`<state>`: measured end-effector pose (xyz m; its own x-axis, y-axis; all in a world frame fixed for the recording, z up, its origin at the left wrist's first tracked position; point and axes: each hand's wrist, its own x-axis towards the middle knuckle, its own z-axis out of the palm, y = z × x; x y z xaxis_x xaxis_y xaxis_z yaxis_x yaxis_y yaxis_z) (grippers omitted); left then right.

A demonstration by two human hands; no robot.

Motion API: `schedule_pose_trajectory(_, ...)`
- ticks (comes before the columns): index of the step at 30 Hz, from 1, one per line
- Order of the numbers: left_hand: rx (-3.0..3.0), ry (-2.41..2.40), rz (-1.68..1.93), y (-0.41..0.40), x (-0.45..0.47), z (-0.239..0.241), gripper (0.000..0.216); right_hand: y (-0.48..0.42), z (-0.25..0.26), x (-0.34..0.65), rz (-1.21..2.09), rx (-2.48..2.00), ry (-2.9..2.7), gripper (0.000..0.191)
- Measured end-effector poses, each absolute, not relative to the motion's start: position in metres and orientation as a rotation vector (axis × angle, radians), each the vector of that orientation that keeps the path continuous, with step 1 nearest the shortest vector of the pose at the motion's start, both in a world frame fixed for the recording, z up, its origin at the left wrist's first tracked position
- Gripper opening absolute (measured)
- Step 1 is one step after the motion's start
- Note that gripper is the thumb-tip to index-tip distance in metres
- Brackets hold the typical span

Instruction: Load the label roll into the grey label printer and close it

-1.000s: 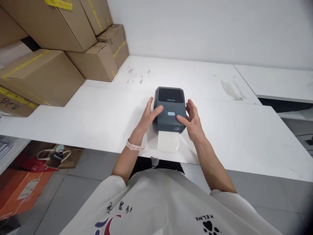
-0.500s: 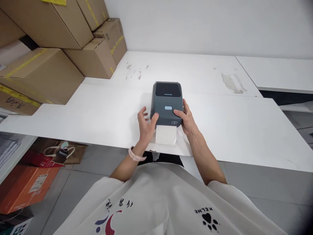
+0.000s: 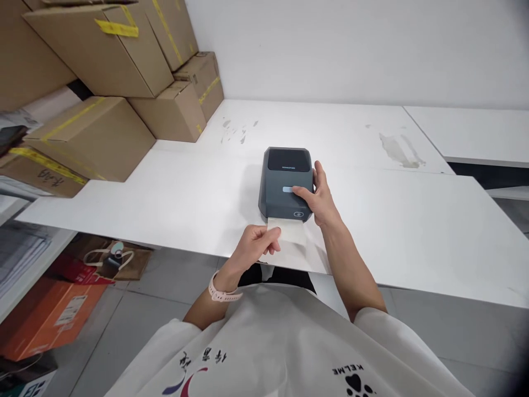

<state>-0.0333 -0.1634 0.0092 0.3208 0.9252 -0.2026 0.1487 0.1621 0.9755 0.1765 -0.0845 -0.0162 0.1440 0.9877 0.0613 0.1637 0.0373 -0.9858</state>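
Note:
A dark grey label printer (image 3: 281,203) stands on the white table (image 3: 198,198) in front of me. White label paper (image 3: 293,231) sticks out of its near side. My left hand (image 3: 255,243), with a pink band (image 3: 223,295) on the wrist, pinches the left edge of that paper between thumb and fingers. My right hand (image 3: 323,203) grips the printer's right side. Its thumb rests on the top at the right end of a pale button (image 3: 286,189), and the other fingers are partly hidden behind the casing.
Taped cardboard boxes (image 3: 91,138) are stacked at the left end of the table, against the wall. An orange box (image 3: 53,314) and a paper bag (image 3: 132,262) are on the floor at lower left. The table's front edge runs close to my body.
My left hand has left the printer's left side and come down onto the paper, closing on its edge. My right thumb has shifted onto the button. The view has tilted slightly.

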Motion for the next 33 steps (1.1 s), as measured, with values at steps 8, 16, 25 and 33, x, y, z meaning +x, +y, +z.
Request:
schedule_pose_trajectory(8,1.343,1.385,1.307,-0.127,-0.033,-0.008,0.038,-0.07,-0.008,0.179,0.902,-1.399,-1.345,0.108)
schedule_pose_trajectory(16,1.369,1.292,1.128,-0.139,-0.015,-0.033,0.07,-0.13,-0.046,0.178,1.032,-1.373,-1.166,0.081)
schedule_pose_trajectory(25,1.627,1.179,1.302,-0.084,-0.023,0.001,0.062,-0.102,-0.002,0.189,0.59,-1.396,-1.342,0.07)
schedule_pose_trajectory(33,1.733,1.591,0.719,-0.016,-0.024,0.005,0.071,-0.005,0.029,0.21,0.271,-1.411,-1.456,0.068)
